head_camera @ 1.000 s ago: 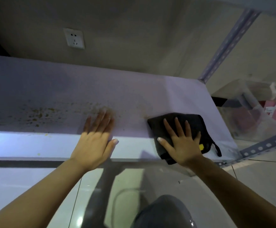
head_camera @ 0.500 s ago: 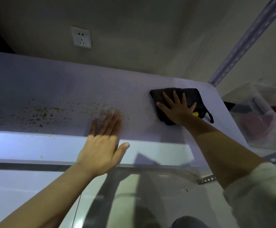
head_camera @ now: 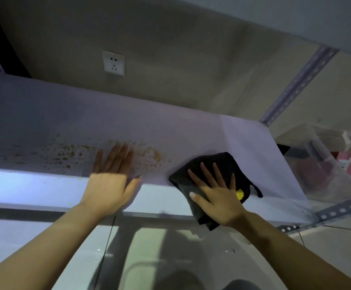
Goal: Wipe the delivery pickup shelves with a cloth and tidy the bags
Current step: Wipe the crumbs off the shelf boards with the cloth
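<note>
A white shelf board (head_camera: 191,130) runs across the view, with yellow-brown crumbs and stains (head_camera: 74,153) spread over its left and middle. My right hand (head_camera: 216,191) presses flat, fingers spread, on a dark cloth (head_camera: 214,164) with a yellow tag, lying at the shelf's front edge on the right and hanging over it. My left hand (head_camera: 109,181) rests flat on the shelf's front edge beside the stains, holding nothing.
A perforated metal upright (head_camera: 297,84) rises at the shelf's back right corner and a rail (head_camera: 343,209) runs at front right. Clear plastic bags (head_camera: 325,164) with pink and red contents lie right of the shelf. A wall socket (head_camera: 114,63) sits behind. Tiled floor below.
My right hand has dragged the cloth from the back of the shelf to its front edge. My left hand stayed flat at the front edge.
</note>
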The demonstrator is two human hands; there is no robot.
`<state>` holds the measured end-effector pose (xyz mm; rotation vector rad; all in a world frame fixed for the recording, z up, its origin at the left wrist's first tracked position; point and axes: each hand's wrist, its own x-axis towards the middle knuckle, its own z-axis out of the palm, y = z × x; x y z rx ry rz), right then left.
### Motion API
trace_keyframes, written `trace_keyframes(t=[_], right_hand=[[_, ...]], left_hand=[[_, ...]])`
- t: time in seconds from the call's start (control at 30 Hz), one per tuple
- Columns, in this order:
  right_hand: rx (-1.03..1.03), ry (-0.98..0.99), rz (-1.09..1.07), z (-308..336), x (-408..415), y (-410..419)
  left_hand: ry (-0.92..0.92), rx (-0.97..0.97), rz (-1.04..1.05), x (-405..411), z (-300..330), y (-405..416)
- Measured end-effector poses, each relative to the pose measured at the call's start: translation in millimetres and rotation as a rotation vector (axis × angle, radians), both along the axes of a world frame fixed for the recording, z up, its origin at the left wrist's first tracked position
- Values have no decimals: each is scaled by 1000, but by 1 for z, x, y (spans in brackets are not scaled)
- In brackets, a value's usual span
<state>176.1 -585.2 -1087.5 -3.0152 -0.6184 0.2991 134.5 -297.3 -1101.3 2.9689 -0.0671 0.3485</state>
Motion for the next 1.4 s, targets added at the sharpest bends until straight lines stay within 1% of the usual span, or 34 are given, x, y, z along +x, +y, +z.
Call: trace_keyframes(t=[0.1, 0.2, 0.3, 0.4, 0.57, 0.67, 0.73, 0.8, 0.83, 0.9, 0.93, 1.03, 1.07, 1.1, 1.17, 1.23, 1.33, 1.4], right_hand=[[23, 8, -104, -3, 50, 22], [109, 20, -234, -3, 97, 48], [161, 56, -287, -1, 119, 63], [183, 62, -220, 1, 99, 62], [85, 34, 36, -1, 7, 47], [36, 27, 88, 0, -15, 46], [91, 29, 62, -1, 0, 56], [200, 32, -8, 1, 34, 72], [209, 43, -53, 3, 55, 79], [147, 73, -150, 13, 99, 97], [153, 98, -195, 21, 114, 106], [279, 182, -277, 29, 144, 133], [263, 186, -255, 26, 148, 139], [204, 171, -207, 22, 149, 142], [70, 132, -75, 13, 149, 139], [-2, 103, 51, 6, 140, 129], [19, 52, 122, -1, 100, 111], [61, 56, 61, -1, 64, 102]], left_hand=[[-23, -53, 75, -4, -2, 11], [-52, -75, 76, -5, -1, 7], [-61, -74, 76, -6, 0, 7], [-41, -84, 91, -7, 0, 8], [-6, -80, 79, -6, 0, 8], [-7, -92, 84, -7, 0, 9], [4, -109, 105, -6, -1, 10], [9, -118, 125, -4, -2, 10], [8, -121, 130, -3, -3, 10], [5, -119, 131, -3, -6, 10], [2, -117, 129, -3, -6, 10], [-8, -117, 129, -2, -8, 10], [-16, -120, 131, -2, -9, 10], [-24, -123, 134, -1, -9, 10], [-32, -124, 142, -1, -8, 10], [-35, -117, 143, -1, -8, 10], [-12, -108, 137, -2, -7, 9], [3, -100, 134, -3, -6, 9]])
